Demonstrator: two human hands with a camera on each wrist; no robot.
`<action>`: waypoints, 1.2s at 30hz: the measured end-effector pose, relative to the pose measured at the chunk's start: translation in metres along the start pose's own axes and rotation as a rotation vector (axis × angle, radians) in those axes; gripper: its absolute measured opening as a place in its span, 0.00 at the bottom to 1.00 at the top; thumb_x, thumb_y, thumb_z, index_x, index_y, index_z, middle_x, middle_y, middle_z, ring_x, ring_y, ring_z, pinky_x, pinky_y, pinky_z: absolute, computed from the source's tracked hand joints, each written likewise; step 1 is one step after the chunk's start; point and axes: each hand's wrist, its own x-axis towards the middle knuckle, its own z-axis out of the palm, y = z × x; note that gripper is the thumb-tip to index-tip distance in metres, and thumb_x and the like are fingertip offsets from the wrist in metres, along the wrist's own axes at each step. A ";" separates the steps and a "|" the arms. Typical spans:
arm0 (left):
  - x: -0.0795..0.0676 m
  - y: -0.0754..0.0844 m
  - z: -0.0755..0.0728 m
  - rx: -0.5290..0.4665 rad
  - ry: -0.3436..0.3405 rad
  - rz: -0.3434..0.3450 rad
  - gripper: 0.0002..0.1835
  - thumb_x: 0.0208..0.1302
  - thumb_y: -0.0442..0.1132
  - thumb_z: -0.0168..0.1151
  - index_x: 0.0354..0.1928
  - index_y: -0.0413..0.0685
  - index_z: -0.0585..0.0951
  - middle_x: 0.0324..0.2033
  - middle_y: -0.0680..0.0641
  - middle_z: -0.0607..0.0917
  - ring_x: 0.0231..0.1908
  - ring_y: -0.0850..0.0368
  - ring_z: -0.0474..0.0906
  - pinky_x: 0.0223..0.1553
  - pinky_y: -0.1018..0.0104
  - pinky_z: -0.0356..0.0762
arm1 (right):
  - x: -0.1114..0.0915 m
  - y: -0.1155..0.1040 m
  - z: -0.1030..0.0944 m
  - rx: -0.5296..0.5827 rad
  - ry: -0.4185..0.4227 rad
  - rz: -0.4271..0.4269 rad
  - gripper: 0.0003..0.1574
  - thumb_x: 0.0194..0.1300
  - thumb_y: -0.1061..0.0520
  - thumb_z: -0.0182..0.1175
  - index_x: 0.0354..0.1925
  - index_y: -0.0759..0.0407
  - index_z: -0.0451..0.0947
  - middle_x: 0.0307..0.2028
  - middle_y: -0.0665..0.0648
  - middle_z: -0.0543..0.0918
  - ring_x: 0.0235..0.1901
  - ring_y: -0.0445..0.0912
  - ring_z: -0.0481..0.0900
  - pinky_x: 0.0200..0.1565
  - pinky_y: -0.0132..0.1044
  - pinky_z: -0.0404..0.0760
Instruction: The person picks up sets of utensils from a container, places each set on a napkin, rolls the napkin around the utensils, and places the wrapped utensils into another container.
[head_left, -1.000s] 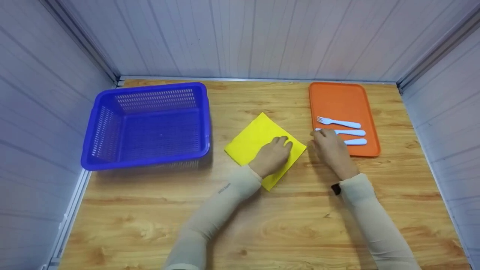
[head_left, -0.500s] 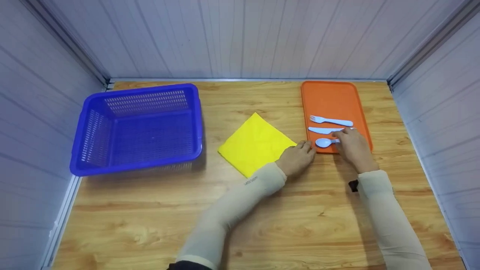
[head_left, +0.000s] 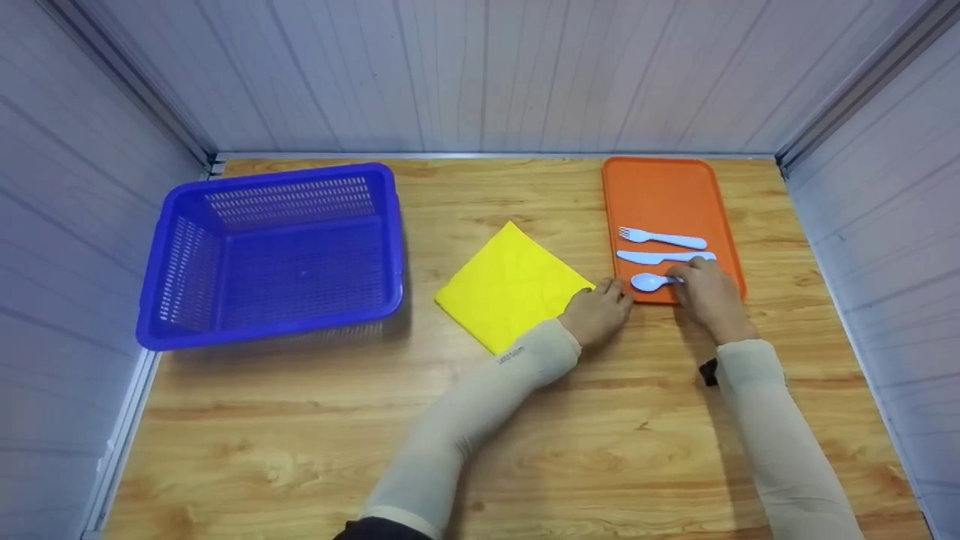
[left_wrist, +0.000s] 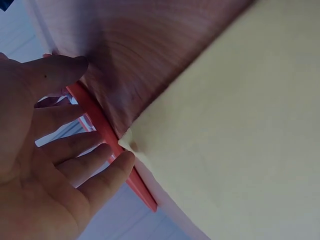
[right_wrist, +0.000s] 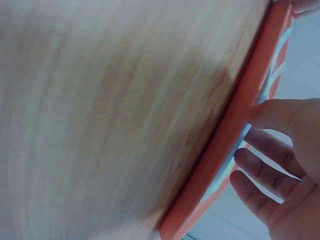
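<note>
I'm pinching the spoon (head_left: 647,282) with my right hand (head_left: 711,294), on the orange tray (head_left: 664,193).
Head: knife (head_left: 649,258) and fork (head_left: 670,239) are lying beyond the spoon; yellow cloth (head_left: 514,289) is lying flat on the tabletop (head_left: 300,420). Left wrist: my left hand (left_wrist: 42,177) is resting at the tray's edge, fingers spread. Right wrist: fingers and thumb are holding the handle.

A small booth-like workspace: pale panelled walls (head_left: 480,75) and metal edging (head_left: 126,429) enclose a wood-grain tabletop (head_left: 300,442)
</note>
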 end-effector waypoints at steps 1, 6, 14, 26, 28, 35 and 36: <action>0.000 0.000 0.000 0.000 -0.005 0.002 0.26 0.79 0.37 0.48 0.76 0.54 0.63 0.73 0.44 0.62 0.71 0.50 0.59 0.58 0.63 0.75 | 0.000 0.000 0.000 -0.001 0.008 -0.007 0.09 0.63 0.69 0.65 0.42 0.65 0.86 0.36 0.66 0.80 0.35 0.62 0.77 0.37 0.56 0.78; 0.000 0.000 0.000 -0.031 -0.008 -0.007 0.25 0.79 0.38 0.47 0.75 0.54 0.64 0.73 0.45 0.63 0.71 0.50 0.58 0.59 0.62 0.74 | 0.000 0.001 0.002 -0.034 0.017 -0.021 0.08 0.62 0.68 0.66 0.41 0.64 0.85 0.36 0.66 0.83 0.37 0.63 0.78 0.39 0.58 0.77; -0.010 -0.009 0.000 -0.139 0.099 -0.050 0.25 0.77 0.42 0.45 0.73 0.47 0.66 0.71 0.41 0.66 0.70 0.49 0.62 0.58 0.60 0.75 | 0.008 -0.004 -0.001 -0.027 0.101 -0.056 0.10 0.63 0.66 0.68 0.44 0.63 0.86 0.35 0.65 0.84 0.37 0.62 0.80 0.39 0.58 0.78; -0.102 -0.078 0.017 -0.283 0.186 -0.290 0.22 0.71 0.43 0.60 0.63 0.42 0.75 0.64 0.38 0.72 0.63 0.42 0.69 0.50 0.52 0.81 | 0.037 -0.062 -0.013 -0.022 0.166 -0.115 0.15 0.63 0.65 0.68 0.49 0.62 0.85 0.38 0.67 0.84 0.35 0.64 0.81 0.34 0.57 0.81; -0.119 -0.088 0.023 -0.309 0.164 -0.332 0.23 0.70 0.43 0.60 0.63 0.40 0.75 0.64 0.36 0.72 0.63 0.40 0.69 0.53 0.50 0.79 | 0.045 -0.076 -0.013 -0.006 0.138 -0.108 0.13 0.64 0.64 0.67 0.48 0.64 0.85 0.37 0.67 0.84 0.33 0.62 0.81 0.32 0.56 0.81; -0.153 -0.103 0.041 -0.325 0.175 -0.378 0.22 0.69 0.42 0.61 0.59 0.35 0.77 0.62 0.31 0.72 0.61 0.36 0.71 0.52 0.46 0.79 | 0.080 -0.129 -0.005 0.140 0.003 -0.020 0.11 0.70 0.59 0.61 0.43 0.67 0.83 0.34 0.64 0.83 0.30 0.54 0.79 0.32 0.48 0.80; -0.156 -0.104 0.043 -0.324 0.177 -0.384 0.22 0.68 0.42 0.61 0.59 0.35 0.77 0.62 0.31 0.72 0.61 0.36 0.71 0.51 0.46 0.80 | 0.086 -0.137 -0.002 0.159 -0.006 -0.007 0.11 0.70 0.58 0.61 0.42 0.67 0.83 0.34 0.64 0.83 0.30 0.54 0.79 0.31 0.47 0.81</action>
